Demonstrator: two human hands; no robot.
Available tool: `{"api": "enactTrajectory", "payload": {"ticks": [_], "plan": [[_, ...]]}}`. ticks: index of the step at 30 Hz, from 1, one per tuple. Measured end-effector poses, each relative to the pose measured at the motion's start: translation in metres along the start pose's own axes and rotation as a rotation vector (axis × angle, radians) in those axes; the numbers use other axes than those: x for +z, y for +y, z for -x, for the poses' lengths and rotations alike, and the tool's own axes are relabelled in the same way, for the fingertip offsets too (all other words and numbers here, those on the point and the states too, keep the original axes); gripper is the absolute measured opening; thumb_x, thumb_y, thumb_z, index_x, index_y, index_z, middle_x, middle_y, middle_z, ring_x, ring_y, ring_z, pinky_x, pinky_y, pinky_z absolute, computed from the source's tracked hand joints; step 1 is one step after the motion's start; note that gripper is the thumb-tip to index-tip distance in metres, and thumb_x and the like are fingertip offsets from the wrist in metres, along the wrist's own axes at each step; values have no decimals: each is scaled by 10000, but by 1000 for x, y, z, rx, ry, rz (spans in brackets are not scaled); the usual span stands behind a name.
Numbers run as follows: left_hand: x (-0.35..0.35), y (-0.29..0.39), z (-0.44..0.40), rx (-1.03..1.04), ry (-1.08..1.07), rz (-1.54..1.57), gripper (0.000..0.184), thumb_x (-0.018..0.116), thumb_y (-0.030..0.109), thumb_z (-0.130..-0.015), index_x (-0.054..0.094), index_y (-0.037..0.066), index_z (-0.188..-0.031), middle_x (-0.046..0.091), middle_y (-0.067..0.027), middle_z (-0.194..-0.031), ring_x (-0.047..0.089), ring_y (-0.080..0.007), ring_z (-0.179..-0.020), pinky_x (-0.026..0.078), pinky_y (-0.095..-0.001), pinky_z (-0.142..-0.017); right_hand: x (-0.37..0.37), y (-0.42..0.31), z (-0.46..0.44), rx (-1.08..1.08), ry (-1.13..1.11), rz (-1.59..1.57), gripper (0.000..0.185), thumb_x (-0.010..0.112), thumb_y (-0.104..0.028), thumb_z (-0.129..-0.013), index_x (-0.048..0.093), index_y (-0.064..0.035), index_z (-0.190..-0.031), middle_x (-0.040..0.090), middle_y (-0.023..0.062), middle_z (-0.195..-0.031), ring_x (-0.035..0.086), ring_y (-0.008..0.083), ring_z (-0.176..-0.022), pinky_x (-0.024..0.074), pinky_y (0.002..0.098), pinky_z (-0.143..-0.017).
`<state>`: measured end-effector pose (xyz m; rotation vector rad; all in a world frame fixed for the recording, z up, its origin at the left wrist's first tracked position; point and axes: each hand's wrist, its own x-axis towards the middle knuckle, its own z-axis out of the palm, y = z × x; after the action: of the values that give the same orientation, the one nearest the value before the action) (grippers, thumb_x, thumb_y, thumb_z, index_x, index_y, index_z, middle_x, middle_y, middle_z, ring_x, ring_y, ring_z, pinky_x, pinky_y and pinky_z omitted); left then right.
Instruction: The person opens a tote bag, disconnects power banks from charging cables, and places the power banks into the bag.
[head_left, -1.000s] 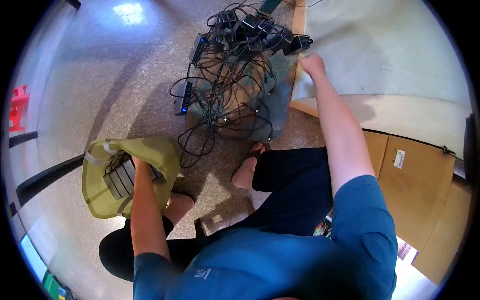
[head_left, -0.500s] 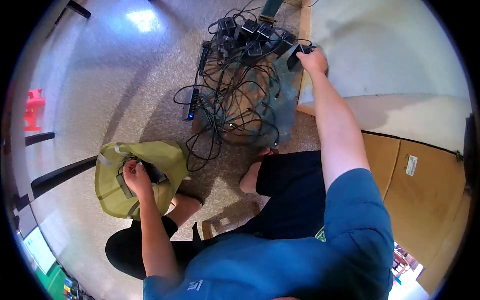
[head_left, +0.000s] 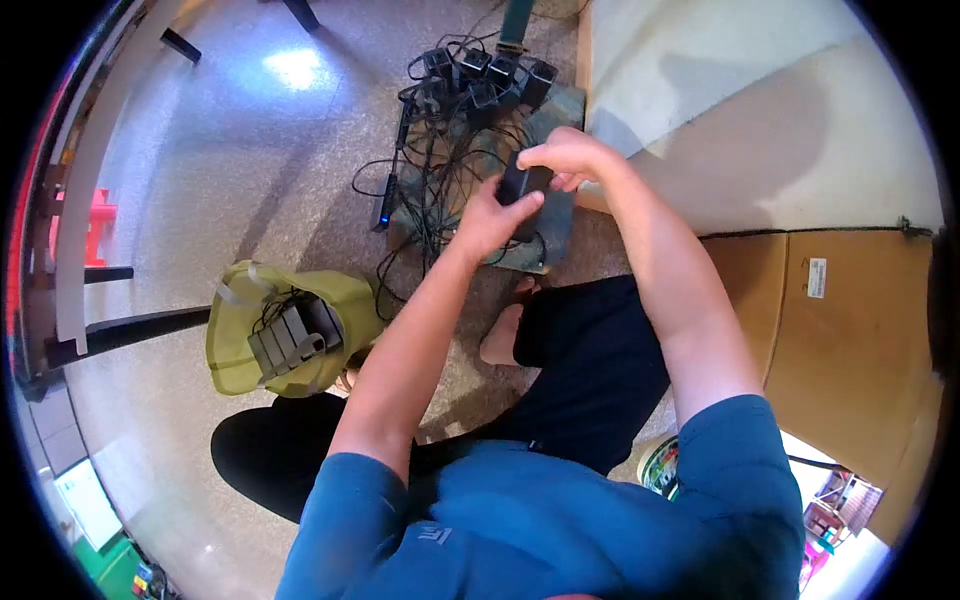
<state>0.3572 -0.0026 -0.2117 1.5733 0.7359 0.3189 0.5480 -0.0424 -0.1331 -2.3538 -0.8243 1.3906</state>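
A black box-shaped device (head_left: 524, 184) is between my two hands, above the cables. My left hand (head_left: 486, 216) grips it from the left and below, thumb along its near side. From the upper right, my right hand (head_left: 572, 156) holds its top end with bent fingers. Tangled black cables (head_left: 432, 190) lie just left of the hands. Farther back sits a cluster of black boxes (head_left: 482, 92) with cords. An olive-green bag (head_left: 226, 352) stands open at the lower left, with grey and black boxes (head_left: 292, 342) and a coiled cord inside.
A dark, worn board (head_left: 556, 226) lies under the cables. A power strip (head_left: 384, 204) with a blue light is at its left edge. Beyond it on the right rises a pale wall (head_left: 720, 140), with a cardboard sheet (head_left: 850, 340) nearer me. Black legs of furniture (head_left: 160, 328) reach in from the left.
My left hand has left the bag and moved up and right to the black device. My right hand has brought that device left and nearer, away from the wall's edge.
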Motion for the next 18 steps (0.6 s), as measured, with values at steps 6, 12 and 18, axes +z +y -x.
{"api": "enactTrajectory", "payload": {"ticks": [6, 12, 18], "plan": [[-24, 11, -1, -279, -124, 445, 448, 695, 316, -869, 595, 8, -1179, 686, -121, -985, 680, -210, -837, 558, -356, -745, -1, -7, 18, -252, 77, 99, 702, 745, -684, -723, 640, 8, -675, 580, 70, -583, 586, 154, -540, 485, 286, -509], [-33, 8, 18, -337, -241, 895, 499, 599, 412, -873, 587, 22, -1183, 680, -154, -1016, 694, -296, -898, 594, -416, -736, -1, 2, -10, -314, 185, -118, 688, 692, -720, -753, 656, -34, -722, 595, 56, -679, 534, 144, -580, 450, 301, -520], [-23, 11, 25, -245, -392, 1080, 512, 617, 404, -892, 544, 23, -1226, 650, -155, -1062, 677, -291, -926, 574, -404, -793, 23, -11, -8, -337, 14, -275, 487, 663, -503, -881, 646, -41, -727, 515, 12, -630, 472, 142, -537, 392, 298, -487]]}}
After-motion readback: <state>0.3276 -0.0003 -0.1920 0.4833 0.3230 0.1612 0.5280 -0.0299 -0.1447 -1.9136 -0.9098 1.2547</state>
